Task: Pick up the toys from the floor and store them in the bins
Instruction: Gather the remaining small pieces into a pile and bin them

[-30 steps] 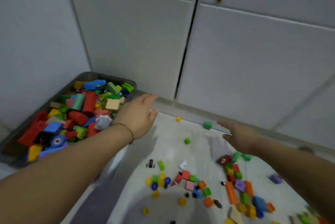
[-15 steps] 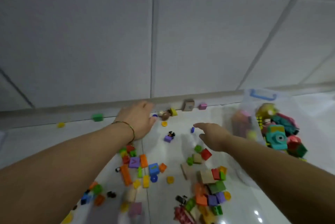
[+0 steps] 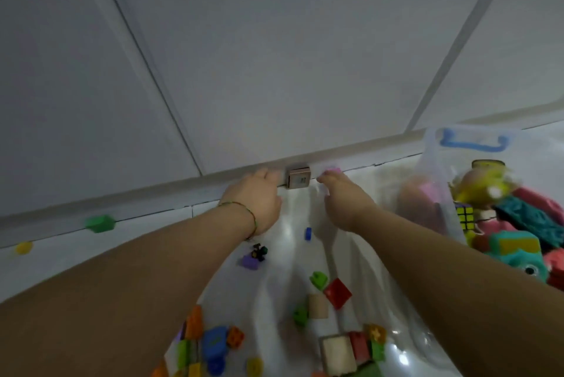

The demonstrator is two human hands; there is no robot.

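Note:
Both of my hands reach to the foot of the white cabinet. My left hand (image 3: pixel 256 198), palm down, has its fingers bent over the floor just left of a brown wooden block (image 3: pixel 299 178); whatever lies under it is hidden. My right hand (image 3: pixel 343 199) puts its fingertips on a pink block (image 3: pixel 333 169) right of the wooden one. A clear bin with a blue handle (image 3: pixel 471 143) stands to the right, full of bigger toys. Several loose bricks lie on the floor, among them a small blue one (image 3: pixel 307 233) and a red one (image 3: pixel 337 292).
White cabinet doors fill the upper view. A green block (image 3: pixel 100 223) and a yellow piece (image 3: pixel 23 247) lie along the baseboard at the left. A purple brick with a black figure (image 3: pixel 252 259) sits under my left wrist. Heaps of bricks lie near the bottom edge.
My view swung right, away from the grey tray of bricks, and moved closer to the cabinet. Both hands went forward to the baseboard, one on each side of the wooden block.

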